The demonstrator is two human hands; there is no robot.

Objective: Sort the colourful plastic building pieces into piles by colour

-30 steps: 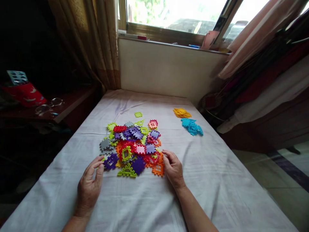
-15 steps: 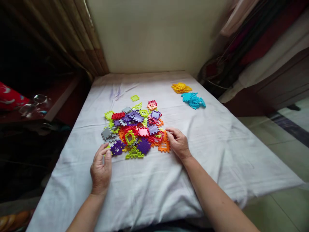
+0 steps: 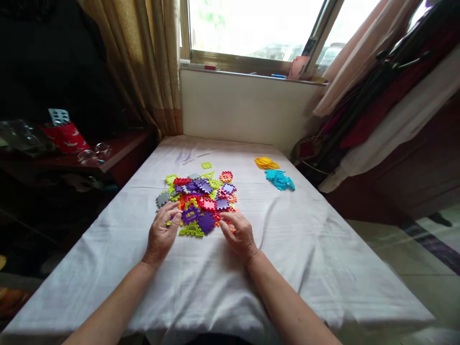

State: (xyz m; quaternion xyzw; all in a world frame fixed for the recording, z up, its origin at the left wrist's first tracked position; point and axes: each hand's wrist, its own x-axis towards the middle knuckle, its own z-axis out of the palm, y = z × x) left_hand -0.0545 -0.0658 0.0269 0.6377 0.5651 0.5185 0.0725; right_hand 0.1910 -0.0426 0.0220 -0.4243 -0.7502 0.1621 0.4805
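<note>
A mixed pile of flat, notched plastic building tiles lies on the white cloth. At its left edge my left hand [image 3: 163, 232] rests, thumb and fingers apart, close to a grey tile [image 3: 163, 199] and a purple tile with a cut-out [image 3: 190, 214]. My right hand [image 3: 239, 235] is at the pile's lower right, its fingers curved and apart, by red and orange tiles that it partly hides. Between the hands lie a solid purple tile [image 3: 206, 223] and a lime arched tile [image 3: 191, 230]. A pink-and-red tile [image 3: 209, 204] sits mid-pile.
Yellow tiles [image 3: 266, 163] and blue tiles [image 3: 279, 179] form separate heaps at the back right. One lime tile [image 3: 206, 165] lies alone behind the pile. Eyeglasses [image 3: 94, 152] rest on a dark side table at left. Clothes [image 3: 362, 96] hang at right.
The view has tilted up, bringing in the window. My hands have drawn closer together around the pile. The purple cut-out tile has shifted right, partly over a lime frame tile.
</note>
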